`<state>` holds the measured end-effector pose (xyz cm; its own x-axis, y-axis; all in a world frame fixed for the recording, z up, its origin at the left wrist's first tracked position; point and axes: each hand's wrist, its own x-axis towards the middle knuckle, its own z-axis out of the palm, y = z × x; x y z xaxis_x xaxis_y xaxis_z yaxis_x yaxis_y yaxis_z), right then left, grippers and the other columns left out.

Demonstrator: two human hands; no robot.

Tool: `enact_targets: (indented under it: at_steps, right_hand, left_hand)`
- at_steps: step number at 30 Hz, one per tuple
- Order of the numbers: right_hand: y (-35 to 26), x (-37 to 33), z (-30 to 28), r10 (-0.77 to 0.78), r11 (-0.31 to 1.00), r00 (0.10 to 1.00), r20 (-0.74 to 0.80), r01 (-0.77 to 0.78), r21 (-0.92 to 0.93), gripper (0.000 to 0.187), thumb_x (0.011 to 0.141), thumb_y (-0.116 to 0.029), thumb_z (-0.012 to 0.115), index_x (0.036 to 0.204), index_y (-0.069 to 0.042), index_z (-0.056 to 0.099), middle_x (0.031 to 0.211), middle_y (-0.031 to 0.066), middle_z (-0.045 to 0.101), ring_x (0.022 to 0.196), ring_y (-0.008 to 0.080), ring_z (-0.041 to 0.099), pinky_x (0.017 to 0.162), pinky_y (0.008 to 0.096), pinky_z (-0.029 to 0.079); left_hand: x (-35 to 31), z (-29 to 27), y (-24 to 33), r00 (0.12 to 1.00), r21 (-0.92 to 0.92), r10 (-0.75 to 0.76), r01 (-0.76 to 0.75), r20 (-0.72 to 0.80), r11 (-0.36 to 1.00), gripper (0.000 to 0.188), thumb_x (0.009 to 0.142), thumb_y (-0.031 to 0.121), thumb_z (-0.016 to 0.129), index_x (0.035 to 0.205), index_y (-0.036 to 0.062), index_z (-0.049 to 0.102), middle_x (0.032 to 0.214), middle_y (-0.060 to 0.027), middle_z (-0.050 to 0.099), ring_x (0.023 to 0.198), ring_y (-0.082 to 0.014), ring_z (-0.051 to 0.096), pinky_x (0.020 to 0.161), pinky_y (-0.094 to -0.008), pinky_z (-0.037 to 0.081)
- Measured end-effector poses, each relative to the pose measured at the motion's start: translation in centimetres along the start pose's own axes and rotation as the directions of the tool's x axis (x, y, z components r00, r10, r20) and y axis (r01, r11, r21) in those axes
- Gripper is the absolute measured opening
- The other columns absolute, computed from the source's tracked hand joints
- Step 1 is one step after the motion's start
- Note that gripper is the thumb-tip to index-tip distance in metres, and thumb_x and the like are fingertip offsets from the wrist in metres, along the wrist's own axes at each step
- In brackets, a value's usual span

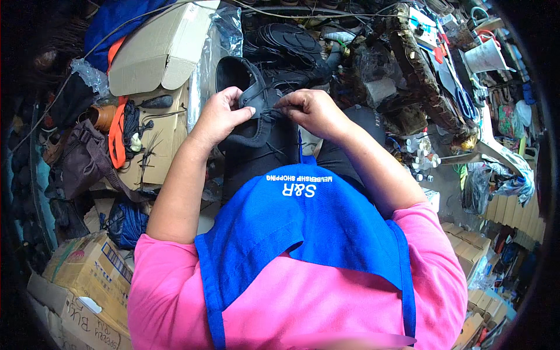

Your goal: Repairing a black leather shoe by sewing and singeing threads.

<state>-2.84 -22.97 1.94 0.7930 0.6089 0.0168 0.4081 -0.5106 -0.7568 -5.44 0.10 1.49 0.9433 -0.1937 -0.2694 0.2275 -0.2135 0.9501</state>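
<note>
A black lace-up shoe (255, 135) lies on its side over my dark-trousered lap. My left hand (224, 114) grips it at the opening, with the thumb on the outside and the fingers curled into the shoe. Along the shoe's right edge, black shoelace (269, 111) runs through the eyelets. My right hand (318, 115) is beside those eyelets, its thumb and fingertips pinched together on the lace. Loose lace ends trail down across my trousers. A blue apron (245, 216) covers my lap below the shoe.
More black shoes (283, 44) are piled just beyond my hands. To the left are flattened cardboard (166, 49), an orange strap (116, 137) and a dark bag (81, 157). A worn wooden frame (420, 76) and small bottles (423, 154) stand at right. Cardboard boxes (90, 274) sit lower left.
</note>
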Motion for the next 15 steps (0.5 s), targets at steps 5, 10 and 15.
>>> enact_targets:
  at_steps: [5, 10, 15]
  right_hand:
    - [-0.8, 0.4, -0.3, -0.042, 0.991, 0.999, 0.021, 0.044, -0.130, 0.023, 0.079, -0.009, 0.062, 0.101, -0.005, 0.066, 0.090, 0.0154, 0.067, 0.085, 0.0255, 0.066, 0.075, 0.0341, 0.052]
    - [2.4, 0.5, 0.8, 0.122, 0.933, 0.983, 0.138, -0.161, 0.322, 0.017, 0.085, -0.008, 0.062, 0.100, -0.002, 0.067, 0.088, 0.0032, 0.069, 0.077, 0.0137, 0.063, 0.073, 0.0289, 0.050]
    - [4.6, 0.5, 0.8, 0.086, 0.656, 0.952, 0.295, -0.277, 0.702, 0.020, 0.086, -0.015, 0.065, 0.103, -0.005, 0.066, 0.094, -0.0024, 0.062, 0.091, 0.0075, 0.053, 0.082, 0.0264, 0.043]
  left_hand:
    - [-0.7, 0.1, 1.1, 0.995, 0.176, 0.095, -0.100, 0.039, 0.979, 0.016, 0.077, 0.006, 0.066, 0.091, 0.0012, 0.061, 0.102, -0.0061, 0.060, 0.092, -0.0124, 0.056, 0.083, -0.0280, 0.045]
    - [1.3, -1.4, 2.7, 0.836, 0.538, 0.383, -0.547, 0.394, 0.641, 0.031, 0.070, 0.010, 0.057, 0.099, 0.0059, 0.066, 0.139, -0.0134, 0.040, 0.130, -0.0313, 0.035, 0.108, -0.0398, 0.027]
    - [4.6, -2.1, 3.2, 0.866, 0.444, 0.181, -0.406, 0.466, 0.799, 0.030, 0.068, 0.016, 0.072, 0.097, 0.0120, 0.068, 0.129, -0.0116, 0.043, 0.124, -0.0284, 0.039, 0.105, -0.0386, 0.030]
